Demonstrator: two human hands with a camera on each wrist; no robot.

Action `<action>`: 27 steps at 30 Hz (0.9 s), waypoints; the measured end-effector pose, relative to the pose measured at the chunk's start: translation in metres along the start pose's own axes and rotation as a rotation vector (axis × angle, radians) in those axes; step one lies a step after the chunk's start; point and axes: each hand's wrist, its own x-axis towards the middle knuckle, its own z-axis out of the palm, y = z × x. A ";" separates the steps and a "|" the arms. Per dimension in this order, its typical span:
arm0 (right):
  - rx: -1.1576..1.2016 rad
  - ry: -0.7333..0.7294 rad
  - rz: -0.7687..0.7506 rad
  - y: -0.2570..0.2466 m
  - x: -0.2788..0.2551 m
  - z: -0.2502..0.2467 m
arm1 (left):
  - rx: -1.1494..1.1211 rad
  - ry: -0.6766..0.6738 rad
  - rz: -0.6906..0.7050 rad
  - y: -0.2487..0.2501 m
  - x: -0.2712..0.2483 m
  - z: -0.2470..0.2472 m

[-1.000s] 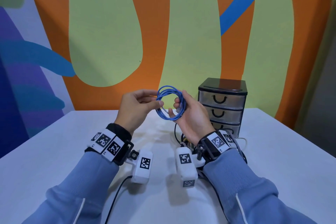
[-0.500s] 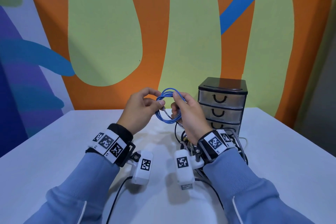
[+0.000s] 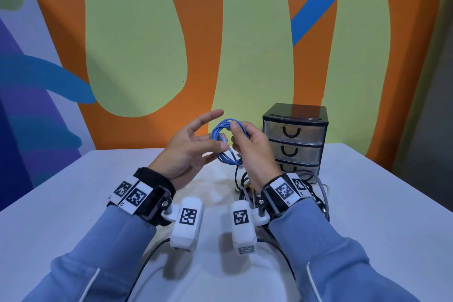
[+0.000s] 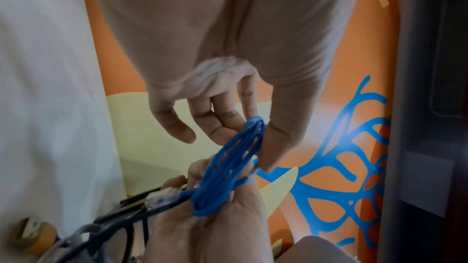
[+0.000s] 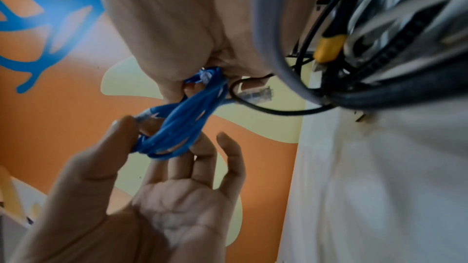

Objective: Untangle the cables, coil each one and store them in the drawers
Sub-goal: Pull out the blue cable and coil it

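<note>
Table [image 3: 98, 203] white, drawers [image 3: 294, 140] near mural wall [image 3: 245, 44]

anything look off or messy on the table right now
Yes: a tangled heap of black and grey cables lies on the table before the closed drawers. The blue cable is coiled, held up in both hands.

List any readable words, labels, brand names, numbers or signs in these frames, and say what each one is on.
No readable text in any view.
Wristbands and wrist camera housings: black-and-white square marker codes only, no letters or numbers.
Drawer unit: no label or brand visible.
Blue cable and the cable pile: any print is too small or blurred to read.
</note>
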 end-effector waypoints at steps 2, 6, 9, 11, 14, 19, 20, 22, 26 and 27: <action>-0.005 -0.018 -0.002 0.000 -0.001 0.004 | -0.021 0.001 -0.003 0.000 0.001 -0.003; 0.075 -0.042 0.016 -0.005 -0.004 0.010 | 0.041 0.084 0.040 -0.002 0.004 -0.005; 0.084 -0.076 0.050 -0.010 -0.009 0.013 | 0.099 0.125 0.079 -0.002 0.003 -0.006; 0.074 -0.105 0.038 -0.013 -0.013 0.013 | 0.188 0.148 0.126 -0.002 0.004 -0.008; 0.055 -0.116 0.048 -0.014 -0.013 0.014 | 0.413 0.168 0.258 -0.004 0.005 -0.009; 0.119 -0.059 0.097 -0.009 -0.009 0.014 | 0.725 0.165 0.453 -0.008 0.007 -0.006; 0.133 -0.047 0.089 -0.008 -0.008 0.014 | 0.748 0.176 0.473 -0.010 0.008 -0.006; 0.118 -0.034 0.063 -0.007 -0.006 0.012 | 0.704 0.226 0.500 -0.010 0.009 -0.006; 0.047 -0.059 0.065 -0.006 -0.004 0.006 | 0.562 0.384 0.515 -0.002 0.008 -0.002; 0.070 -0.072 0.089 -0.006 -0.005 0.007 | 0.519 0.403 0.488 -0.001 0.008 -0.001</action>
